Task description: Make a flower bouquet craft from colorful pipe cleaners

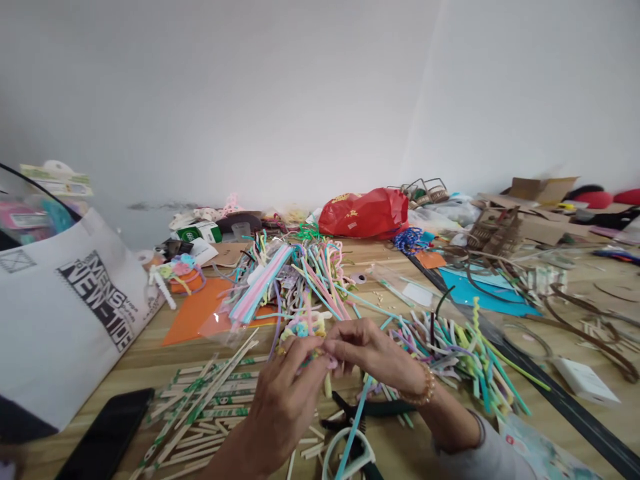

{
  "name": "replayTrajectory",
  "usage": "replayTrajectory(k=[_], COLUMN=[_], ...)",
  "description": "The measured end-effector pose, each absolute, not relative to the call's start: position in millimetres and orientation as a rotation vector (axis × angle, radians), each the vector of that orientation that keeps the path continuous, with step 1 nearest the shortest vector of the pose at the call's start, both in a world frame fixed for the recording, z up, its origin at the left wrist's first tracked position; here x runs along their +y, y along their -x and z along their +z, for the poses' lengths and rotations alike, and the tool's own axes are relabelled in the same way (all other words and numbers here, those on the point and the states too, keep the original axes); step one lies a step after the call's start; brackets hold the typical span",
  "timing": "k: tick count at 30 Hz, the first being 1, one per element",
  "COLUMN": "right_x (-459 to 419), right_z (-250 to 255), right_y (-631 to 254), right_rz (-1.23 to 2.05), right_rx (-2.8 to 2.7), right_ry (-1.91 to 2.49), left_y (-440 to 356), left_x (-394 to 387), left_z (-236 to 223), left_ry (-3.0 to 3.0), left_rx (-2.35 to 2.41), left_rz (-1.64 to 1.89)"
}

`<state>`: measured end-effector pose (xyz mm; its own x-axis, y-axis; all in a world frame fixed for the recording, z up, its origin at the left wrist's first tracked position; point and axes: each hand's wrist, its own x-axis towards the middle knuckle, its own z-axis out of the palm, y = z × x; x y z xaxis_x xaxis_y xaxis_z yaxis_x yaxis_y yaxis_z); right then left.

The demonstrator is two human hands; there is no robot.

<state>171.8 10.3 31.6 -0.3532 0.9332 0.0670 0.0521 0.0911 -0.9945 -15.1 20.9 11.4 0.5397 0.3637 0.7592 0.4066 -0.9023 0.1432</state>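
Note:
Both my hands meet over the middle of the table, fingertips almost touching. My left hand is closed in a pinch around a small twisted piece of pastel pipe cleaner, pink and yellow at the edges that show. The thumb and fingers of my right hand are pinched on the same piece from the other side. My fingers cover most of it. Just behind them sits a fuzzy cluster of yellow, blue and pink pipe cleaners. A light blue pipe cleaner hangs or lies below my right hand.
Black-handled pliers and a white-handled tool lie below my hands. Wooden sticks and a phone are left. Pipe cleaner bundles lie ahead, more right. A white bag stands far left.

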Motion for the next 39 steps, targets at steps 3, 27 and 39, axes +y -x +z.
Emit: replayTrajectory(k=[3, 27, 39], right_x=[9.5, -22.9, -6.8], right_z=[37.1, 68.4, 39.2], right_y=[-172.6, -159.9, -163.7], right_rz=[1.366, 0.974, 1.092], right_rx=[-1.477, -1.710, -1.819], right_ry=[0.969, 0.903, 1.149], left_y=[15.0, 42.6, 24.0], left_x=[25.8, -2.6, 17.6], left_z=[18.2, 54.2, 49.5], left_ry=[2.749, 2.495, 3.233], left_rx=[-0.712, -0.413, -1.521], left_rz=[-1.452, -1.155, -1.469])
